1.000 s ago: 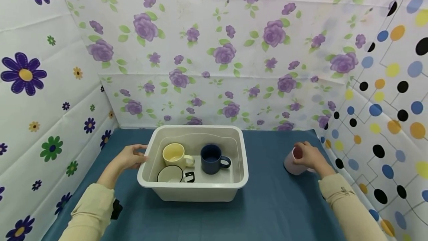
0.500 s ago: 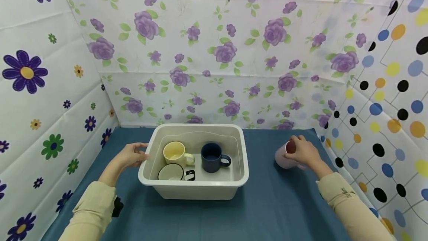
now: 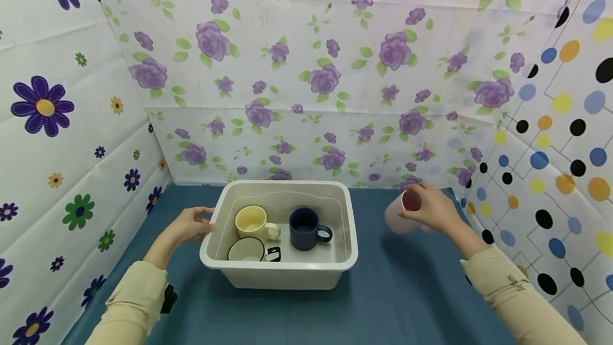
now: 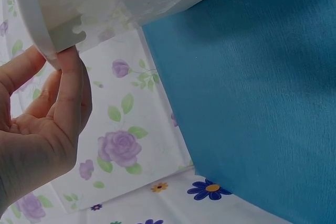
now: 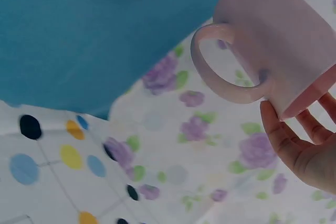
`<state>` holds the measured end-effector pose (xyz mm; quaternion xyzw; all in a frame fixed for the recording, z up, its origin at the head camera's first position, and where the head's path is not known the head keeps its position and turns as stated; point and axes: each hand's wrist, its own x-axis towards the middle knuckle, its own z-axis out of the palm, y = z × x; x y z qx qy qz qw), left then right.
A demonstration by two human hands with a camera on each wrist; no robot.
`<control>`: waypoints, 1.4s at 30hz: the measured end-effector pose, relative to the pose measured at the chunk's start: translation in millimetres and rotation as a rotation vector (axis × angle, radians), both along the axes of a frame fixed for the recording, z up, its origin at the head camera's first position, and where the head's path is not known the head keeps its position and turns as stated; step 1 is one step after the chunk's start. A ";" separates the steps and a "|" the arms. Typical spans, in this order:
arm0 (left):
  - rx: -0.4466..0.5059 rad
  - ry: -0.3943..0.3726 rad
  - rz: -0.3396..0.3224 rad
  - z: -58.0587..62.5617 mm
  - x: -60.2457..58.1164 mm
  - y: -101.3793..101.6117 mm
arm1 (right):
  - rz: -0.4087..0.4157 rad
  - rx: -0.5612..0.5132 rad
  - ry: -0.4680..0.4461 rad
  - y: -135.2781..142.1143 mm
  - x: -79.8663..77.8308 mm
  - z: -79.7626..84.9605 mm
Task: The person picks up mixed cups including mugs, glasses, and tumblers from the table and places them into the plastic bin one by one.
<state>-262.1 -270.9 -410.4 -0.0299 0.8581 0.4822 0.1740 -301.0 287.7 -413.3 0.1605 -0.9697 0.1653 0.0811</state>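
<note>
My right hand [image 3: 433,208] pinches the rim of a pink mug [image 3: 396,216], which is tilted and lifted above the cloth to the right of the tub. In the right wrist view the mug [image 5: 278,30] shows its handle, with fingers at its rim. My left hand [image 3: 189,224] grips the left rim of a white plastic tub [image 3: 278,277]; in the left wrist view thumb and fingers pinch the rim. Inside the tub stand a yellow mug [image 3: 250,222], a dark blue mug [image 3: 303,230] and a white mug with a black rim [image 3: 245,251], partly hidden by the front wall.
A blue cloth [image 3: 306,318] covers the table. Behind it hangs a flowered sheet [image 3: 287,68]. A daisy-print sheet [image 3: 62,174] closes the left side, and a dotted sheet [image 3: 555,148] the right.
My right hand has moved the pink mug leftward and raised it off the cloth. My left hand stays on the tub's rim, and the mugs in the tub have not moved.
</note>
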 end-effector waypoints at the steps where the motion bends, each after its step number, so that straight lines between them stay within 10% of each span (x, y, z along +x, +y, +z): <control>1: 0.000 0.003 -0.002 -0.3 0.3 0.5 | 0.006 0.005 0.004 -1.7 1.1 4.3; 42: -0.016 0.020 0.029 0.7 0.8 2.8 | 0.292 0.008 0.156 -96.2 38.0 76.4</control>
